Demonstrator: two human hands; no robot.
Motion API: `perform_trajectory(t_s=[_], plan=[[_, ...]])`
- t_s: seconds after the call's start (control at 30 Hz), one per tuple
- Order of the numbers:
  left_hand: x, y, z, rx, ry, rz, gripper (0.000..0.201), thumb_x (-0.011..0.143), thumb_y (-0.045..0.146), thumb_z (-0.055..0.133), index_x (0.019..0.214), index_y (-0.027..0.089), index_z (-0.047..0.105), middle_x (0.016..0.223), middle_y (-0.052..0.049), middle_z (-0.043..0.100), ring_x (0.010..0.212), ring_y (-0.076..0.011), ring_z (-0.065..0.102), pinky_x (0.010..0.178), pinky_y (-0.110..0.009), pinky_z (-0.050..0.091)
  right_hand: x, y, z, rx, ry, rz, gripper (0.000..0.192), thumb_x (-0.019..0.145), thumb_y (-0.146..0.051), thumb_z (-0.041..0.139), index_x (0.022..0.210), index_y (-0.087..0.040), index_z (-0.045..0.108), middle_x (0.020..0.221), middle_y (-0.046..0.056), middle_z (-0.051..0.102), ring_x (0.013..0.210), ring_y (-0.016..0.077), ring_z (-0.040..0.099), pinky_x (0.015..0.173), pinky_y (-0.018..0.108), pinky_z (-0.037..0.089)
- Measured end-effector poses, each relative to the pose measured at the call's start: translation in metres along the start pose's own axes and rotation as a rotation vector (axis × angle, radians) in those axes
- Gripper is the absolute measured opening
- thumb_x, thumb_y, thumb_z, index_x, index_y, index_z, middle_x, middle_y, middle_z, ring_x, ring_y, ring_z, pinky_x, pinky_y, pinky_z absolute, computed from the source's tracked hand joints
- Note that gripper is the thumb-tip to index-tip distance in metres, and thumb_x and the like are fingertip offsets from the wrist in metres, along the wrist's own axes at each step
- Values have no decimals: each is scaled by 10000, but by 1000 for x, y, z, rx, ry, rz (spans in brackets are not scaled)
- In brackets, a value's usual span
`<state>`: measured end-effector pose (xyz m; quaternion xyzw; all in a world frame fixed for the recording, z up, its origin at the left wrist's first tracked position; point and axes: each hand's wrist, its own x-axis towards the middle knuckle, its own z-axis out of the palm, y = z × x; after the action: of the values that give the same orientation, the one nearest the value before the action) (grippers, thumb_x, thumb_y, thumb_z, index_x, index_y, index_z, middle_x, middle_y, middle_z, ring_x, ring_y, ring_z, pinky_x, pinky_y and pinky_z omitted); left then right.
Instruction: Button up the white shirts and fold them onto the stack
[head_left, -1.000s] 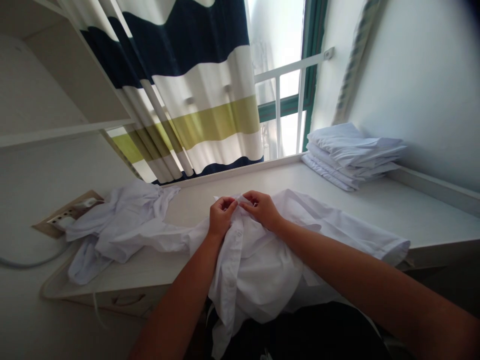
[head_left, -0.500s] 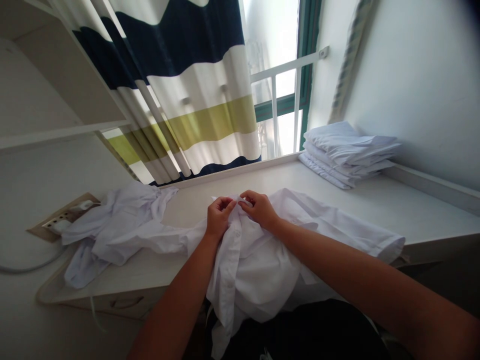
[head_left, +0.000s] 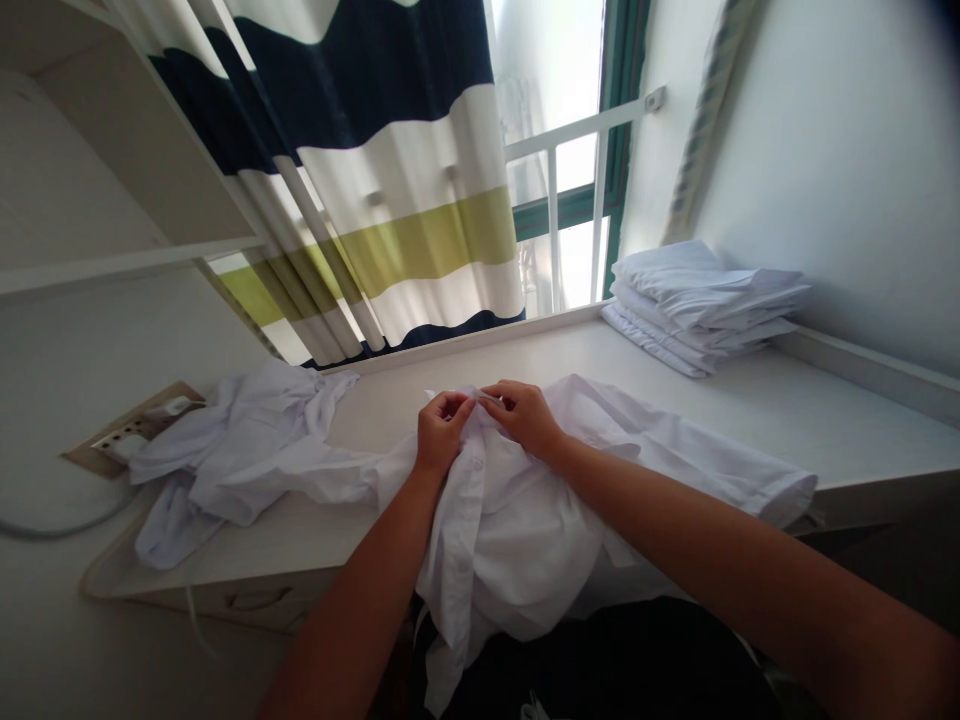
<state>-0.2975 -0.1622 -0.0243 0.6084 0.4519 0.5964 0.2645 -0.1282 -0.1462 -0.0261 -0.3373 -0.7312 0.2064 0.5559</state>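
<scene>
- Together, the left hand [head_left: 441, 432] and right hand [head_left: 525, 418] meet fingertip to fingertip, both forearms reaching forward, pinching the collar edge of one white shirt [head_left: 517, 520].
- That shirt lies spread on the desk [head_left: 787, 405], hanging over its near edge.
- One crumpled white garment [head_left: 240, 450] lies left.
- One folded stack [head_left: 701, 305] sits far right.
</scene>
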Motion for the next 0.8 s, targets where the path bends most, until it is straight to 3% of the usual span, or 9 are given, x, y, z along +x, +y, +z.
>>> perform_trajectory(t_s=[0.33, 0.53, 0.8], plan=[[0, -1, 0, -28, 5, -20, 252, 759, 398, 770, 835, 165, 711, 782, -22, 683, 714, -142, 596, 690, -252, 465, -1, -6, -4, 75, -70, 44, 301, 919, -408, 582, 1019, -190, 763, 824, 45, 705, 698, 161, 566, 673, 270, 429], [1, -4, 0, -16, 10, -29, 266, 761, 413, 764, 843, 165, 711, 801, -28, 691, 733, -146, 601, 697, -255, 475, 0, -6, -5, 150, -97, 50, 387, 972, -422, 469, 902, -175, 758, 794, 42, 685, 759, 175, 590, 714, 266, 434], [2, -5, 0, 10, 0, -30, 265, 761, 407, 770, 841, 160, 712, 781, -26, 689, 714, -143, 599, 690, -257, 472, 0, -7, -5, 114, -100, 13, 368, 978, -374, 456, 921, -176, 761, 817, 45, 701, 764, 172, 605, 728, 261, 431]])
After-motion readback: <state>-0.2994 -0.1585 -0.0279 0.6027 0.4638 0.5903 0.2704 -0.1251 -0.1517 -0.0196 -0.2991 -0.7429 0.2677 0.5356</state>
